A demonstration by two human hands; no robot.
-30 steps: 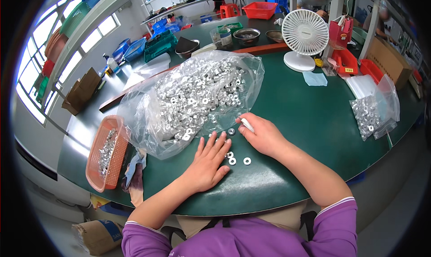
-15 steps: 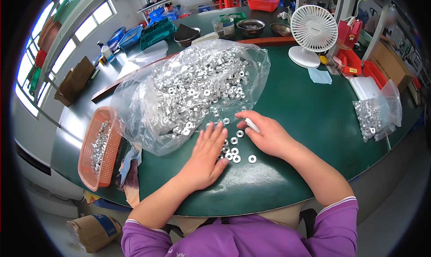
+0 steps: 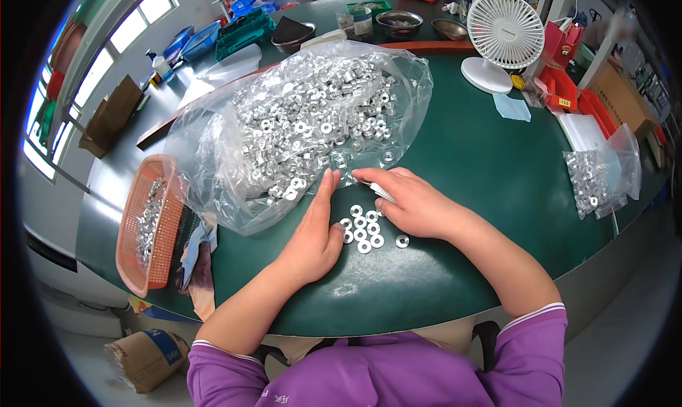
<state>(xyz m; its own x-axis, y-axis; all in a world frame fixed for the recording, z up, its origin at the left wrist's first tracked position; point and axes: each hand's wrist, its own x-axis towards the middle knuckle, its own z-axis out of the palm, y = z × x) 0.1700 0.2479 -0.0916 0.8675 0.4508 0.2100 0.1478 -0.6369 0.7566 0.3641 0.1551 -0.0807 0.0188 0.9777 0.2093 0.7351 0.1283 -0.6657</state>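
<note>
My left hand (image 3: pixel 312 233) stands on its edge on the green table, fingers straight and its thumb beside a small cluster of silver metal rings (image 3: pixel 360 234). Opposite it, my right hand (image 3: pixel 419 207) is closed around a slim tool with a white ribbed handle (image 3: pixel 382 192); its kind is not clear, and much of it is hidden by the fingers. A single ring (image 3: pixel 403 241) lies apart, to the right of the cluster. Just beyond both hands, a large clear plastic bag (image 3: pixel 206 190) spreads open, heaped with many similar rings.
An orange basket (image 3: pixel 174 247) with small metal parts sits at left, cloths (image 3: pixel 199 265) beside it. At far right are a white fan (image 3: pixel 490 73), a light blue cloth (image 3: pixel 513 107) and a small bag of parts (image 3: pixel 586 180). Metal bowls (image 3: pixel 399 25) line the back.
My left hand has turned from palm-down onto its edge. Rings by it are gathered into a tighter cluster. My right hand has shifted left, close to the left fingertips, still holding the white-handled tool.
</note>
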